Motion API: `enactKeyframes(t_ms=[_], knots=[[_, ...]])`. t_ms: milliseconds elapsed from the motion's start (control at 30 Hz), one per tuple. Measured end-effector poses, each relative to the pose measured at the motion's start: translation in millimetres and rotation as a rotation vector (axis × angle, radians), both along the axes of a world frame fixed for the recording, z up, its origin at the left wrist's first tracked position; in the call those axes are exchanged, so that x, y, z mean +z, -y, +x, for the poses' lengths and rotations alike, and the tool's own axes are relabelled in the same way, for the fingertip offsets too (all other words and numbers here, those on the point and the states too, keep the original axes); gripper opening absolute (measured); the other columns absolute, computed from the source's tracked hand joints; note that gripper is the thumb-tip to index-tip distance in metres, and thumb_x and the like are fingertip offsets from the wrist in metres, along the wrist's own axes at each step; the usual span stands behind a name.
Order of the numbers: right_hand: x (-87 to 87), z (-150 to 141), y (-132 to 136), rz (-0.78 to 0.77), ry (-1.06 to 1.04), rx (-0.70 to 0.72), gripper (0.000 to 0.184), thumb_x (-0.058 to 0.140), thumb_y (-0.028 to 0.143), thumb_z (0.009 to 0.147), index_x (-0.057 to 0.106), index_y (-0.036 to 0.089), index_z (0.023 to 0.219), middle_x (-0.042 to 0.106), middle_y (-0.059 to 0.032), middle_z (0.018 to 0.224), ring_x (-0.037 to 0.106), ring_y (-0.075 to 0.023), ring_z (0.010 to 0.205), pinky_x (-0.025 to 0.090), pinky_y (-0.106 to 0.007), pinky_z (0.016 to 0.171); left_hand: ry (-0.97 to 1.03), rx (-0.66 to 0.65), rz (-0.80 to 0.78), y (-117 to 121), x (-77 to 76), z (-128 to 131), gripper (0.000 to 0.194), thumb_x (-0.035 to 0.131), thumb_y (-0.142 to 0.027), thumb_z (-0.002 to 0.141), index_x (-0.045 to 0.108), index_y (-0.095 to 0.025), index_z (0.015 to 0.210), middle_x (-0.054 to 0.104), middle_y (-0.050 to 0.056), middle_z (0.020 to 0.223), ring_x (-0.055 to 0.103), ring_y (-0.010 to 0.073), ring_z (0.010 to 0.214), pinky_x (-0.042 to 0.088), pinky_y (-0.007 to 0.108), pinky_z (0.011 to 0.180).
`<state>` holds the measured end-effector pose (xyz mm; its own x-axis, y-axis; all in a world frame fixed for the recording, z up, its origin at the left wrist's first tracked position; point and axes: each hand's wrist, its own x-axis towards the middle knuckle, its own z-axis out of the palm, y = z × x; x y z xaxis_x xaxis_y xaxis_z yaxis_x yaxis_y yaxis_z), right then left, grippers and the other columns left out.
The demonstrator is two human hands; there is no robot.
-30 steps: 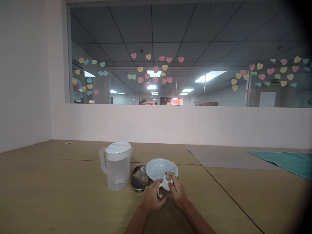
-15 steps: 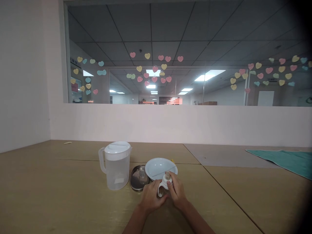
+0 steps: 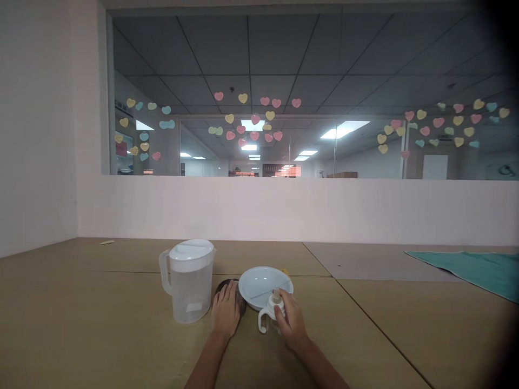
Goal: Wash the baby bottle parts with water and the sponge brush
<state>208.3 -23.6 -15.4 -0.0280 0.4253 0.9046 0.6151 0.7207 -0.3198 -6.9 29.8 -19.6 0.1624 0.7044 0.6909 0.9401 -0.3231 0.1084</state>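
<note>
Left grip (image 3: 225,310): spread, moved off the white bottle (image 3: 267,320) onto the metal dish (image 3: 240,306). Right grip (image 3: 292,319): pressed closed on the bottle, lower centre of frame, touching the plate's (image 3: 259,283) near edge.

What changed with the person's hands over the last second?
The left hand let go of the white-handled baby bottle, moved left, and now covers the round metal dish and the small clear bottle on it. The right hand still holds the baby bottle. The pitcher and plate stayed put.
</note>
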Motion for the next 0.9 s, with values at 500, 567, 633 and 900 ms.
enactKeyframes(t_ms=[500, 567, 633, 900], knots=[[3.7, -2, 5, 0.012, 0.037, -0.036, 0.027, 0.043, 0.029, 0.088, 0.049, 0.02, 0.113, 0.062, -0.0067, 0.098, 0.058, -0.0212, 0.09, 0.048, -0.035, 0.078, 0.29, 0.041, 0.067, -2, -5.3, 4, 0.022, 0.045, -0.014, 0.079, 0.051, -0.014, 0.101, 0.053, 0.009, 0.098, 0.056, 0.0226, 0.09, 0.047, 0.038, 0.082], [4.6, -1, 6, 0.033, 0.045, -0.059, 0.033, 0.043, 0.028, 0.088, 0.046, 0.02, 0.119, 0.06, -0.0092, 0.106, 0.057, -0.0232, 0.098, 0.047, -0.039, 0.083, 0.353, 0.015, 0.129, 1, 1.2, 6, 0.021, 0.044, -0.021, 0.085, 0.047, -0.014, 0.104, 0.051, 0.01, 0.101, 0.054, 0.0237, 0.095, 0.047, 0.041, 0.084], [6.5, 0, 8, 0.079, 0.037, -0.088, 0.041, 0.044, 0.029, 0.087, 0.041, 0.018, 0.127, 0.056, -0.0123, 0.116, 0.054, -0.0256, 0.106, 0.045, -0.043, 0.087, 0.483, -0.085, 0.279, 9, 9.0, 9, 0.027, 0.045, -0.029, 0.088, 0.043, -0.015, 0.111, 0.049, 0.011, 0.109, 0.051, 0.0254, 0.104, 0.045, 0.045, 0.089], [7.3, -6, 12, 0.543, 0.253, -0.109, 0.061, 0.052, 0.025, 0.077, 0.034, 0.02, 0.135, 0.059, -0.0121, 0.119, 0.056, -0.0276, 0.111, 0.039, -0.055, 0.096, 0.268, -0.735, 0.725, 49, 12.9, 44, 0.036, 0.054, -0.022, 0.086, 0.039, -0.018, 0.119, 0.051, 0.015, 0.122, 0.054, 0.0237, 0.115, 0.052, 0.038, 0.088]])
